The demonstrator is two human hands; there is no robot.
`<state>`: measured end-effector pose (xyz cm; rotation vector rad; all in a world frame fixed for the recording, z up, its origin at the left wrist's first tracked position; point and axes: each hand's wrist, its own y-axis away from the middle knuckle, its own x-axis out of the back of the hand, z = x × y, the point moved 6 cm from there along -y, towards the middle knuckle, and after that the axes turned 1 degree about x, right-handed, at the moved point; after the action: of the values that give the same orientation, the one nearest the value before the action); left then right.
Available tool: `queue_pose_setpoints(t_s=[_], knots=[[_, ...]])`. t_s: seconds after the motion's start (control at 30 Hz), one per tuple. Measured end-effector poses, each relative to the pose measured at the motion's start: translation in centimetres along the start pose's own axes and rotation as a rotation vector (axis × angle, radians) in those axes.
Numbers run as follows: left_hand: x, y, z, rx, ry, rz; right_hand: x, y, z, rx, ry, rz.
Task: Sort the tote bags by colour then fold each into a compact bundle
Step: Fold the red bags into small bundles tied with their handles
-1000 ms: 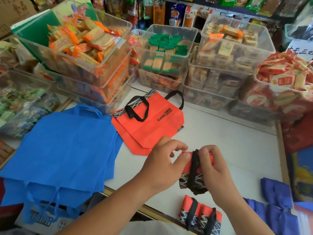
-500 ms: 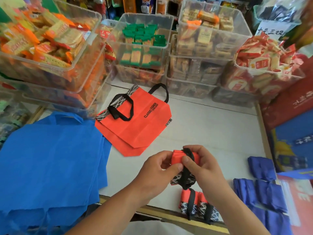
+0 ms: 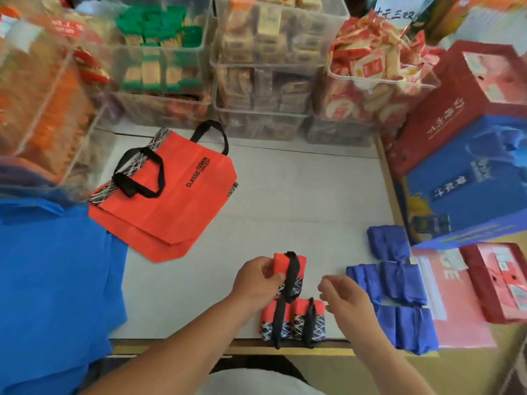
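Note:
My left hand point(image 3: 256, 280) grips a folded orange bundle point(image 3: 296, 266) wrapped in its black strap, just above the white table point(image 3: 299, 201). My right hand point(image 3: 346, 299) hovers beside it, fingers loosely curled, holding nothing. Two finished orange bundles point(image 3: 295, 320) lie at the table's near edge, right below the held one. Unfolded orange tote bags point(image 3: 174, 195) with black handles lie stacked at the left of the table. A pile of flat blue tote bags point(image 3: 54, 280) covers the near left. Several folded blue bundles point(image 3: 396, 286) sit at the near right.
Clear plastic bins of packaged snacks point(image 3: 265, 67) line the back and the left point(image 3: 42, 95). Red and blue gift boxes point(image 3: 467, 143) stand along the right edge, with pink and red boxes point(image 3: 484, 286) nearer me.
My right hand has let go of the orange bundle and drawn off to the right. The left hand alone now holds it. The camera has tilted down and right.

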<state>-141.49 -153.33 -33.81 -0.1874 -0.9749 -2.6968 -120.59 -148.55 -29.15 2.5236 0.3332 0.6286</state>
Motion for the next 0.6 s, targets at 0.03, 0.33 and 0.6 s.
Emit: queue_pose_setpoints(t_s=[0.03,0.33,0.6], knots=[[-1.2,-1.1,-0.4,0.012,-0.03,0.015,0.8,-0.3,1.0,-0.022,0.013,-0.005],[-7.0,-4.5,-3.6,0.06,-0.221,0.021,2.2,-3.4,3.8,-0.012,0.178,-0.08],[-1.8,-2.3,-4.4,0.063,-0.208,0.156,-0.9,-5.0,1.4,0.188,0.359,-0.176]])
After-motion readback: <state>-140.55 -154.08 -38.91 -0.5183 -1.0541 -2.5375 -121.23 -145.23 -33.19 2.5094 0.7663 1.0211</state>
